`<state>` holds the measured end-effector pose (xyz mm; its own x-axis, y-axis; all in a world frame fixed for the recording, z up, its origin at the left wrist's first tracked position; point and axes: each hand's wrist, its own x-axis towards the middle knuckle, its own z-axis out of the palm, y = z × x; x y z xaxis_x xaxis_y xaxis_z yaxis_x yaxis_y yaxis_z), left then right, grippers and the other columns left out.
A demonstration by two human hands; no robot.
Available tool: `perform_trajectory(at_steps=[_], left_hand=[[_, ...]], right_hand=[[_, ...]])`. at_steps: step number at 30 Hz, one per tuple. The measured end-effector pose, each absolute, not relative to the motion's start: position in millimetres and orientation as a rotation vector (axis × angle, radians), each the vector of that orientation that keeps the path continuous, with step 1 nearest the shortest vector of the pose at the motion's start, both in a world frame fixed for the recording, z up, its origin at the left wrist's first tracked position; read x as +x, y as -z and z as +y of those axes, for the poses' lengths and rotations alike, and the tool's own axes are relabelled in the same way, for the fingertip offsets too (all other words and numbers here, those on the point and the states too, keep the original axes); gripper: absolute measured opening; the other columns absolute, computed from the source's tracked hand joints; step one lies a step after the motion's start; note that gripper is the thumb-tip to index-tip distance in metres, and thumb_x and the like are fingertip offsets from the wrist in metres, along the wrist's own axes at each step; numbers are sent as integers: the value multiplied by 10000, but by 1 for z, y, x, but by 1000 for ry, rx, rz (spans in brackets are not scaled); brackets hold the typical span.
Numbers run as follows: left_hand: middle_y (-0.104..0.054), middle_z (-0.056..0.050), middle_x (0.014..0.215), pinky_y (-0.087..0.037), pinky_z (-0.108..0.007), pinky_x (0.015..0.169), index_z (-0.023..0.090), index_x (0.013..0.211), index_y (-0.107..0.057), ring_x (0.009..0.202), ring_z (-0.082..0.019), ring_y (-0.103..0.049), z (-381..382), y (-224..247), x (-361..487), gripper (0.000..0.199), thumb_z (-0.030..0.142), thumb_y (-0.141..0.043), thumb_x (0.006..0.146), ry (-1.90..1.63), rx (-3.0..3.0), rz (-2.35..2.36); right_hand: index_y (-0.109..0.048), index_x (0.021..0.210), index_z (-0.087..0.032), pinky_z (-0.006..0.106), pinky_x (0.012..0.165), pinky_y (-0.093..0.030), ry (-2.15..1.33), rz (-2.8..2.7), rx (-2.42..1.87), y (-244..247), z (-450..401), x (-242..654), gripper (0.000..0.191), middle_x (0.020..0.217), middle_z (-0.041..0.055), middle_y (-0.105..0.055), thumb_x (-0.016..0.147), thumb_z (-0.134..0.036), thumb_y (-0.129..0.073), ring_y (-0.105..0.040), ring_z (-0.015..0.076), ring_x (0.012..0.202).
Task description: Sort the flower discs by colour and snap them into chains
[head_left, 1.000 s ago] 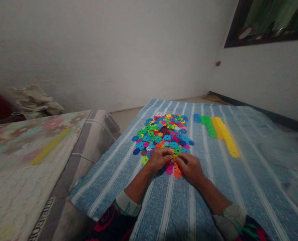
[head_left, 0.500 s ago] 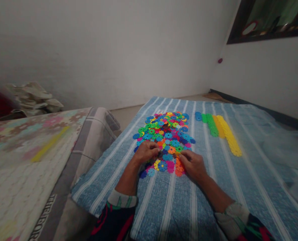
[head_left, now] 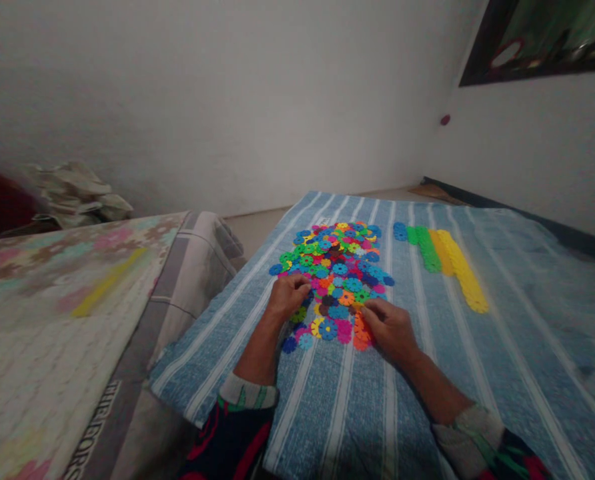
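Your right hand pinches an orange piece — grip the rim lightly; left hand at the pile — grip unclear.

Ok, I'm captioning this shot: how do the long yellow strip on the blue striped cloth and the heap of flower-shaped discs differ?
The long yellow strip is one colour; the heap of flower-shaped discs mixes many. The strip is straight and narrow; the heap is broad and uneven. Both lie on the blue striped cloth.
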<state>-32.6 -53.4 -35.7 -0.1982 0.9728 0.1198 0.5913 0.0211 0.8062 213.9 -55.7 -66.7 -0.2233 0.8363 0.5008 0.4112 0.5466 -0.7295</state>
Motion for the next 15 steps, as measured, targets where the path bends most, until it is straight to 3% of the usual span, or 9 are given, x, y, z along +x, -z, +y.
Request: perform_trajectory(at_steps=[4, 8, 11, 15], left_hand=[[-597, 21, 571, -370, -227, 563, 155, 653, -692, 561, -119, -527, -57, 36, -31, 128, 217, -581, 667, -745, 1762, 1820], [-582, 30, 559, -336, -218, 559, 162, 754, -734, 562, -113, -519, -61, 32, -25, 169, 195, -590, 672, -437, 1905, 1846], [-581, 32, 564, -320, -217, 559, 171, 809, -741, 571, -114, -520, -63, 27, -22, 210, 185, -582, 673, -310, 1968, 1863], [-578, 30, 561, -297, -220, 553, 191, 734, -721, 577, -118, -515, -65, 23, -18, 156, 195, -581, 666, -263, 2003, 1866]], right_hand=[[-683, 720, -193, 226, 560, -436, -568, -1836, -1033, 67, -56, 214, 192, 656, 11, -689, 827, -282, -551, -594, 130, 556], [-689, 739, -190, 225, 564, -441, -573, -1842, -1039, 67, -56, 214, 190, 665, 13, -694, 831, -279, -550, -603, 132, 567], [-683, 732, -191, 222, 559, -441, -574, -1855, -1034, 68, -55, 215, 192, 672, 16, -697, 834, -281, -548, -606, 133, 576], [-677, 725, -194, 224, 562, -442, -559, -1857, -1037, 70, -55, 215, 190, 685, 19, -701, 831, -273, -541, -610, 136, 589]])
